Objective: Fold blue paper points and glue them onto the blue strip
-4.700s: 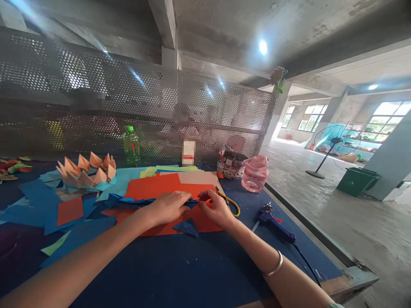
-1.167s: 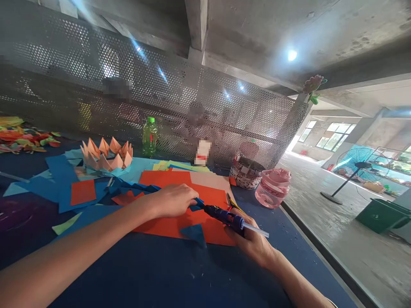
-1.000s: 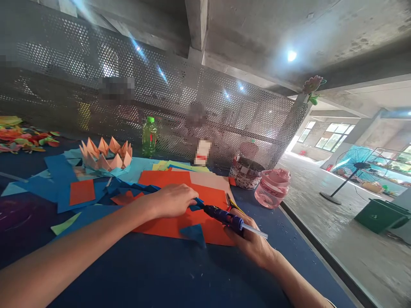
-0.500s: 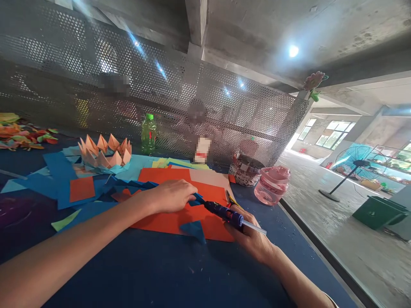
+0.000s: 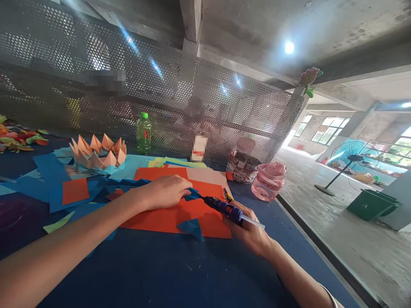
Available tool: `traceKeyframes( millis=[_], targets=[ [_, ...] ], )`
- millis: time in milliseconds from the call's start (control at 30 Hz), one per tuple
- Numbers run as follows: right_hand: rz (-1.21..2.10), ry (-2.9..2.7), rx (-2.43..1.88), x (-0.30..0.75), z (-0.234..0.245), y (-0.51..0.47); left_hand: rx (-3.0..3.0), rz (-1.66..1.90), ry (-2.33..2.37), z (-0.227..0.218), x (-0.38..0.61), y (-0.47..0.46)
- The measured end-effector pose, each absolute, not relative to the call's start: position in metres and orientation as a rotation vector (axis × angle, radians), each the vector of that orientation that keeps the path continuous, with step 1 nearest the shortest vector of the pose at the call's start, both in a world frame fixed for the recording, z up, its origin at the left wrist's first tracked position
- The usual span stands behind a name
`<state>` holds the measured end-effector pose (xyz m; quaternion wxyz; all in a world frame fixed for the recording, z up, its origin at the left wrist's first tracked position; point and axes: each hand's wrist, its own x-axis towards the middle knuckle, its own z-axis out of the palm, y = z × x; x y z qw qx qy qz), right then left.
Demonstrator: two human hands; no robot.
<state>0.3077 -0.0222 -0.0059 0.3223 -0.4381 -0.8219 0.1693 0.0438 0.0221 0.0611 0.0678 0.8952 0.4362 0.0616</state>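
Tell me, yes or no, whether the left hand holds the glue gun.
No, the right hand grips the glue gun, while the left hand holds the folded blue paper.

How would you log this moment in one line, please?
left hand: holds blue strip; right hand: holds glue gun; nozzle: at strip's end

Matt paper strip [image 5: 193,194], plastic glue-gun [image 5: 223,208]
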Motion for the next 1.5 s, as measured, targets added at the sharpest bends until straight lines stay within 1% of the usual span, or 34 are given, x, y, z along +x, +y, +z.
traceKeyframes(
  millis=[167,333,533,667,733,1000,1200,1300,1400,1433,1500],
  targets=[
    [0.409,-2.161,-1.143,0.308,-0.002,-0.022,2.673,0.135,1.403,0.068,0.046,0.017],
    [0.378,-2.184,-1.167,0.309,-0.002,-0.021,2.667,0.146,1.398,0.068,0.045,0.020],
    [0.089,-2.281,-1.222,0.321,0.004,-0.015,2.645,0.161,1.392,0.069,0.042,0.024],
    [-0.114,-2.173,-1.434,0.341,0.008,-0.007,2.615,0.142,1.370,0.072,0.042,0.021],
    [-0.146,-2.153,-1.509,0.357,0.008,-0.004,2.611,0.164,1.349,0.072,0.043,0.020],
    [-0.003,-2.019,-1.856,0.427,0.001,-0.025,2.606,0.178,1.280,0.071,0.043,0.022],
    [0.081,-1.947,-2.040,0.470,-0.018,-0.030,2.615,0.161,1.268,0.073,0.044,0.019],
    [0.122,-1.947,-2.024,0.480,-0.022,-0.033,2.623,0.155,1.267,0.073,0.044,0.017],
    [-0.024,-1.873,-2.001,0.462,-0.008,-0.038,2.614,0.127,1.291,0.075,0.045,0.015],
    [-0.003,-1.883,-1.939,0.449,-0.001,-0.041,2.611,0.116,1.299,0.075,0.045,0.015],
    [0.177,-1.962,-1.728,0.410,0.014,-0.044,2.609,0.107,1.297,0.076,0.045,0.015]
  ],
)
